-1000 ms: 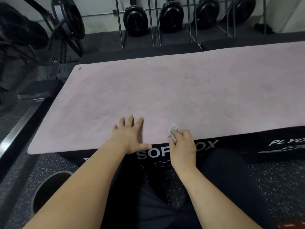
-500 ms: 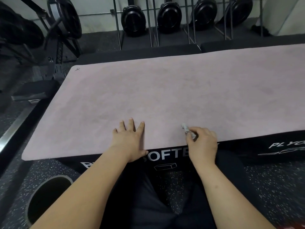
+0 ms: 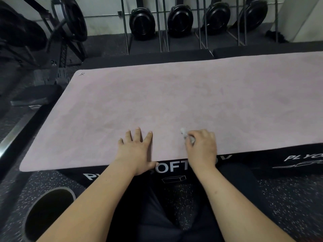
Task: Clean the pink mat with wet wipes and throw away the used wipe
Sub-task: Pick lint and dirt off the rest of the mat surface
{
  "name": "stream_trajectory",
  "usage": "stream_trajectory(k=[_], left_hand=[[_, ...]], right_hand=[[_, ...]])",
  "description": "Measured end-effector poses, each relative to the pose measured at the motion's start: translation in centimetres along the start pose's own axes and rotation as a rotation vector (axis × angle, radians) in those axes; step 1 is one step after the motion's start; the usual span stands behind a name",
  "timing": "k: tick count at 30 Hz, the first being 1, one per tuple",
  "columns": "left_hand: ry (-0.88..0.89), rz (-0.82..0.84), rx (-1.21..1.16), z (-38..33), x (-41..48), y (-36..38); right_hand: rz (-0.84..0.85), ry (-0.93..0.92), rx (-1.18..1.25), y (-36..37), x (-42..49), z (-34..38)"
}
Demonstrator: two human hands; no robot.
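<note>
The pink mat [image 3: 183, 102] lies spread over a black soft plyo box [image 3: 262, 163], filling the middle of the view. My left hand [image 3: 136, 151] rests flat on the mat's near edge, fingers spread, thumb hanging over the box front. To its right, my right hand [image 3: 201, 145] grips a crumpled white wet wipe [image 3: 186, 136] and presses it on the mat near the front edge. Only a small bit of wipe sticks out past the fingers.
A dark round bin opening [image 3: 47, 217] sits on the speckled floor at lower left. Black weight plates [image 3: 180, 19] stand in a rack behind the box. Gym equipment [image 3: 66, 32] stands at the far left. My dark-clothed legs are below the box front.
My right hand with the wipe slid right along the mat's near edge, then back a little to the left. My left hand stayed flat in place.
</note>
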State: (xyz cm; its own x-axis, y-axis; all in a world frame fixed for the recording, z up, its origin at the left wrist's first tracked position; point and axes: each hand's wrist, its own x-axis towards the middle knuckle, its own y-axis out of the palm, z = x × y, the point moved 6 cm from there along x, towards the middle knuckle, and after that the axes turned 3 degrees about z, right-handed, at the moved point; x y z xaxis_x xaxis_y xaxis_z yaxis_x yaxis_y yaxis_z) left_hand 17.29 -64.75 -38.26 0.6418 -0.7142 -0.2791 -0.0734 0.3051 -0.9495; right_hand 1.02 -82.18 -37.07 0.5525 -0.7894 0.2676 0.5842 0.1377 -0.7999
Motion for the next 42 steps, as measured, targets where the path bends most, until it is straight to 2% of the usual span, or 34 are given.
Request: stream_trajectory(k=[3,12,17,22,25,27,30,33,39,42], left_hand=[[-0.006,0.000,0.007,-0.1,-0.1,0.0],[-0.005,-0.003,0.010,-0.2,-0.1,0.0],[-0.022,0.018,0.000,-0.3,0.0,-0.1],[-0.021,0.043,-0.021,-0.3,-0.2,-0.1],[-0.010,0.045,-0.026,-0.1,-0.1,-0.3],[-0.004,0.037,-0.023,0.0,-0.2,-0.3],[-0.005,0.042,-0.021,0.0,-0.2,-0.2],[-0.006,0.045,-0.023,0.0,0.1,-0.3],[-0.005,0.046,-0.026,0.1,0.1,-0.3],[-0.007,0.047,-0.024,0.0,0.0,-0.3]], right_hand=[[-0.053,0.041,-0.056,-1.1,1.0,-1.6],[-0.024,-0.077,-0.145,0.9,-0.4,-0.1],[0.055,-0.023,-0.032,1.7,1.4,1.2],[0.175,-0.317,-0.006,4.1,-1.1,7.4],[0.113,-0.410,-0.056,3.3,-0.1,6.7],[0.074,-0.355,-0.135,2.3,2.0,4.5],[0.024,-0.133,-0.235,0.5,5.5,0.0],[-0.016,0.003,-0.198,-0.1,6.5,-1.6],[0.119,-0.164,-0.061,3.0,3.4,2.7],[0.144,-0.167,-0.020,3.4,2.7,2.8]])
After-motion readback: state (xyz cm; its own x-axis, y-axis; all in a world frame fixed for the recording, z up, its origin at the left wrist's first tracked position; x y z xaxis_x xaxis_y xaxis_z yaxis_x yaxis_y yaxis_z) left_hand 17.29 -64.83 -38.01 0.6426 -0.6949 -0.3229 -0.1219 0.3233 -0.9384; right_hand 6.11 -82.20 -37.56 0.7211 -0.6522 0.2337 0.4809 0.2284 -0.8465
